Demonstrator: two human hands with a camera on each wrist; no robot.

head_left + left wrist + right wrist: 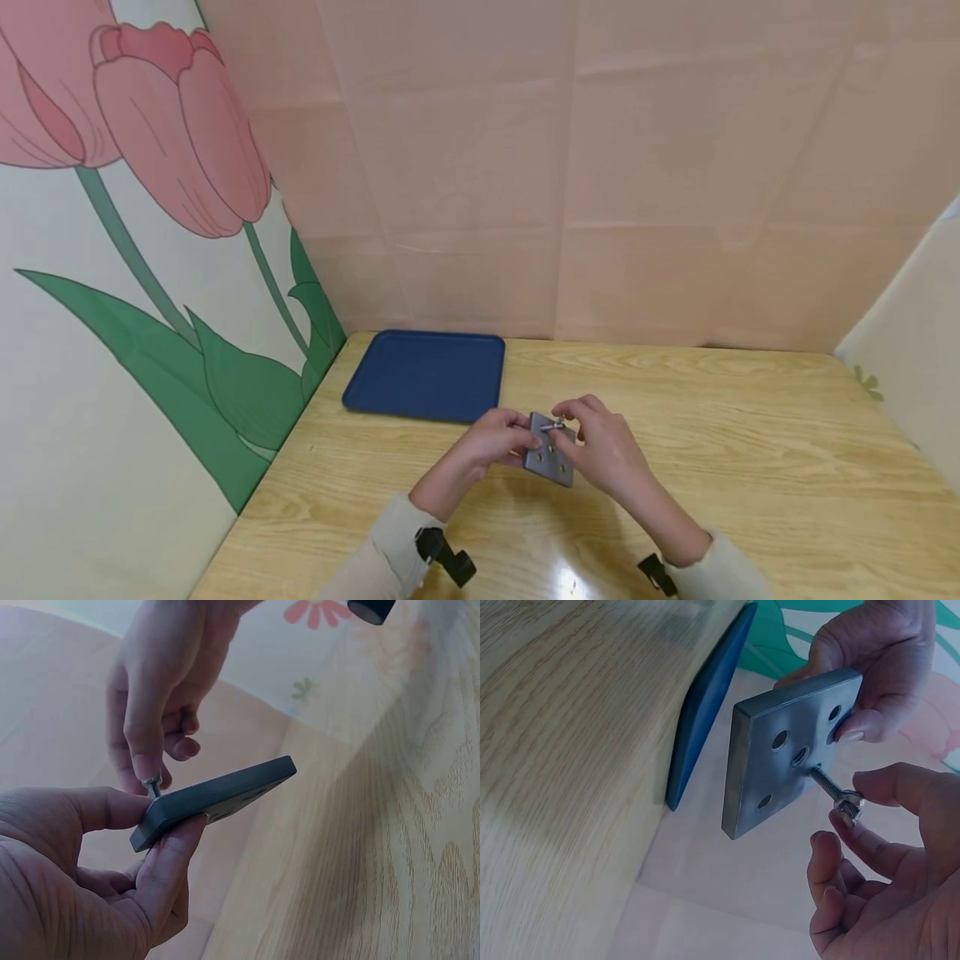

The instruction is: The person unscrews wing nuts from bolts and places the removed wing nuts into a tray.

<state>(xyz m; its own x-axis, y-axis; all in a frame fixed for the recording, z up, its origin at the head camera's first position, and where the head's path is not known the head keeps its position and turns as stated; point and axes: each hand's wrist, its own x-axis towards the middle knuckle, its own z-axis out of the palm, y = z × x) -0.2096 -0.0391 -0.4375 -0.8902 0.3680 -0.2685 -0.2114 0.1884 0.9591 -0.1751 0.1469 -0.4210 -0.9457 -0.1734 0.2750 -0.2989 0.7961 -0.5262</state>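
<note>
A square grey metal plate with several holes is held above the table by the left hand, its thumb on one face and fingers behind. In the right wrist view the right hand pinches the head end of a silver bolt between thumb and finger. The bolt's threaded tip meets the plate near its middle holes; whether it sits in a hole I cannot tell. The left wrist view shows the plate nearly edge-on, with the bolt's head by the left thumb.
A blue tray lies on the wooden table at the back left, beyond the left hand. A pinkish cloth hangs behind the table, and a tulip-patterned panel stands at the left.
</note>
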